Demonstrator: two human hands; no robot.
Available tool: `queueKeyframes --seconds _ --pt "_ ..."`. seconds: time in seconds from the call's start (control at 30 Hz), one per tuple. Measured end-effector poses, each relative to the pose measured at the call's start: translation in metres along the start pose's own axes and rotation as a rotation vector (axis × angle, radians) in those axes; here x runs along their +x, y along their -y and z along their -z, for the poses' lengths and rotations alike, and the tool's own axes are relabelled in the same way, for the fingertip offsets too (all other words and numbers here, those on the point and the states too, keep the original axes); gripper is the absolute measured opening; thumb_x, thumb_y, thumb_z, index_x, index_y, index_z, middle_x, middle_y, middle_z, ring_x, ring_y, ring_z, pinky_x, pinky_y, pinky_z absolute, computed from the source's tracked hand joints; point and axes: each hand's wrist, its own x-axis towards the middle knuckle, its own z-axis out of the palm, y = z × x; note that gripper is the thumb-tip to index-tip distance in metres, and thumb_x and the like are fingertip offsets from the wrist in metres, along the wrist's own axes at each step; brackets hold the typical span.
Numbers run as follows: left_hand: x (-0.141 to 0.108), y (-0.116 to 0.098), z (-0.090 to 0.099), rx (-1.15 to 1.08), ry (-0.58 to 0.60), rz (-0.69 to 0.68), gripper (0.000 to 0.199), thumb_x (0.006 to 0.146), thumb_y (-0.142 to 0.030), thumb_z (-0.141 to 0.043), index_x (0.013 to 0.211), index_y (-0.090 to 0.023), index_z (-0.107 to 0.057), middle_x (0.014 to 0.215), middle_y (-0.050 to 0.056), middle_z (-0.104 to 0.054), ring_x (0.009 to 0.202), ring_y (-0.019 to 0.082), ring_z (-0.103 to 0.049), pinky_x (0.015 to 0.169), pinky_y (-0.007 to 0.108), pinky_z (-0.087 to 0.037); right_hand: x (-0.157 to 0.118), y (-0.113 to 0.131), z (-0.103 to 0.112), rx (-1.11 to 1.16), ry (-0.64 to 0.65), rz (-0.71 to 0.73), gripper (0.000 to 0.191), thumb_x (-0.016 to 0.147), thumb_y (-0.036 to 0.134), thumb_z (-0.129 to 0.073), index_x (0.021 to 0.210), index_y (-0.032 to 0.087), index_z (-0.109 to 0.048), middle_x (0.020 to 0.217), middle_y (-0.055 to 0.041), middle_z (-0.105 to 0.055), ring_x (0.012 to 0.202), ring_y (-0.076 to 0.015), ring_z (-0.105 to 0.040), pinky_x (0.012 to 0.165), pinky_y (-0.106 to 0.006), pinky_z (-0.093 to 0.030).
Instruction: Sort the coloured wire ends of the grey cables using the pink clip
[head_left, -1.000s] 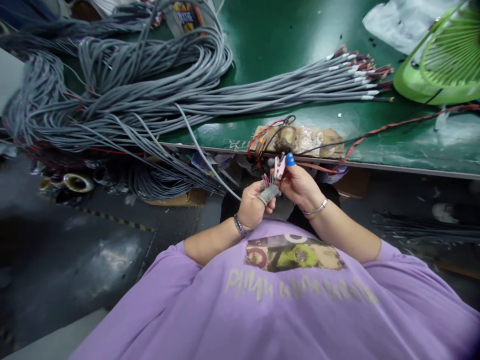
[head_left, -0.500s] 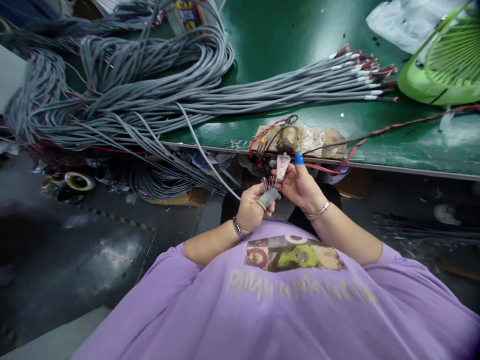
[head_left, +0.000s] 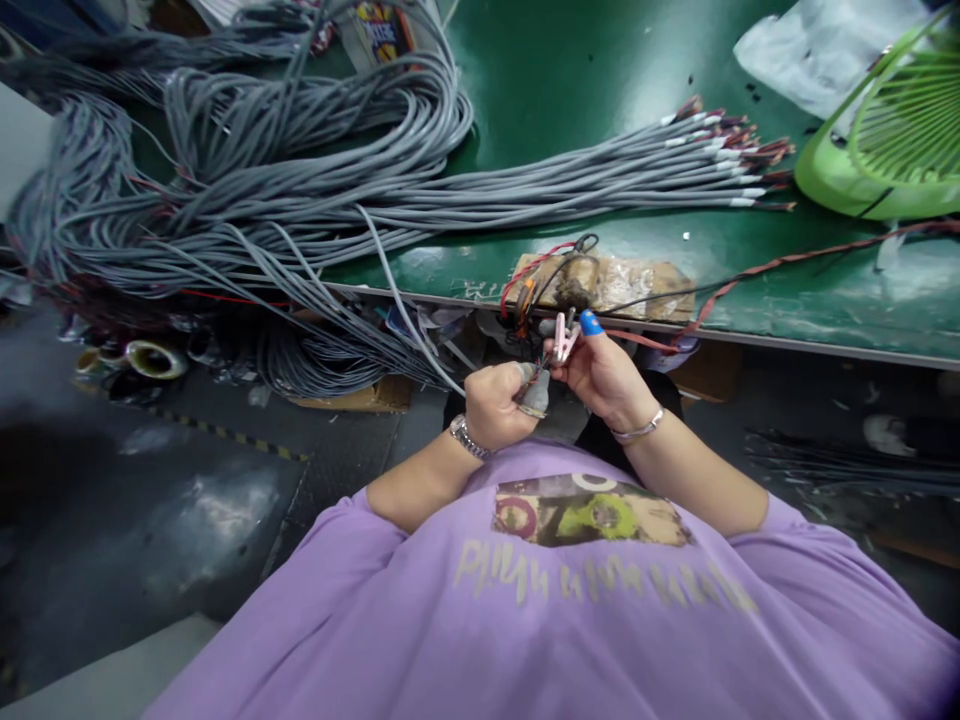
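Near the table's front edge, my left hand (head_left: 496, 402) is closed round the end of a grey cable (head_left: 409, 310), where thin coloured wires and a grey connector piece (head_left: 535, 396) show at the fingers. My right hand (head_left: 604, 375), with a blue cover on the thumb, pinches a pale pink clip (head_left: 564, 338) just above the wires. Both hands are close together. Behind them a taped cardboard strip (head_left: 645, 284) lies on the table edge, with a brown lump and red and black wires on it.
A large bundle of grey cables (head_left: 300, 180) covers the left and middle of the green table (head_left: 547, 60). A green fan (head_left: 862, 170) and a plastic bag (head_left: 802, 50) are at the right. More cables (head_left: 322, 362) hang below the table edge.
My left hand has moved slightly left and turned, and the grey connector piece now points another way. The pink clip has turned, showing its two arms.
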Motion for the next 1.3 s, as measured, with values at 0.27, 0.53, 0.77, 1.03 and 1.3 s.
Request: queueKeyframes --seconds 0.27,0.53,0.77,1.03,1.3 --pt "0.001 0.0 -0.003 0.105 0.052 -0.111 0.017 0.08 -0.019 -0.058 0.066 -0.021 -0.05 0.05 -0.004 -0.047 0.045 0.01 -0.043 0.052 0.026 -0.035 0.007 -0.005 -0.001 0.035 -0.045 0.011 0.05 0.077 0.069 -0.069 0.076 0.019 -0.065 0.068 -0.0009 -0.07 0.057 -0.0101 -0.06 0.052 -0.022 -0.045" --pt "-0.003 0.002 -0.006 0.148 0.086 -0.128 0.017 0.081 -0.02 -0.055 0.065 -0.021 -0.048 0.049 -0.004 -0.047 0.045 0.011 -0.044 0.052 0.027 -0.034 0.013 -0.005 -0.008 0.171 -0.111 0.029 0.043 0.07 0.059 -0.082 0.072 0.02 -0.065 0.061 0.003 -0.066 0.057 -0.0095 -0.061 0.053 -0.021 -0.048" --pt "-0.005 0.0 -0.006 0.123 0.103 -0.133 0.016 0.081 -0.019 -0.056 0.067 -0.021 -0.049 0.05 -0.004 -0.046 0.046 0.011 -0.043 0.052 0.027 -0.033 0.01 -0.006 -0.01 0.187 -0.135 0.004 0.043 0.073 0.06 -0.079 0.072 0.02 -0.065 0.062 0.001 -0.068 0.058 -0.011 -0.06 0.052 -0.022 -0.047" --pt "-0.006 0.0 -0.006 0.123 0.119 -0.128 0.017 0.079 -0.019 -0.057 0.066 -0.022 -0.047 0.05 -0.004 -0.046 0.046 0.011 -0.043 0.053 0.027 -0.033 0.007 -0.008 -0.009 0.181 -0.11 -0.035 0.05 0.073 0.069 -0.073 0.074 0.019 -0.064 0.063 0.0007 -0.068 0.057 -0.01 -0.06 0.054 -0.021 -0.047" --pt "-0.007 0.001 -0.01 0.159 0.136 -0.134 0.014 0.082 -0.022 -0.055 0.068 -0.021 -0.053 0.05 -0.003 -0.049 0.046 0.011 -0.045 0.052 0.027 -0.034 0.01 -0.006 -0.011 0.138 -0.109 0.062 0.047 0.074 0.065 -0.075 0.071 0.02 -0.062 0.061 0.0021 -0.066 0.055 -0.0091 -0.059 0.053 -0.021 -0.047"
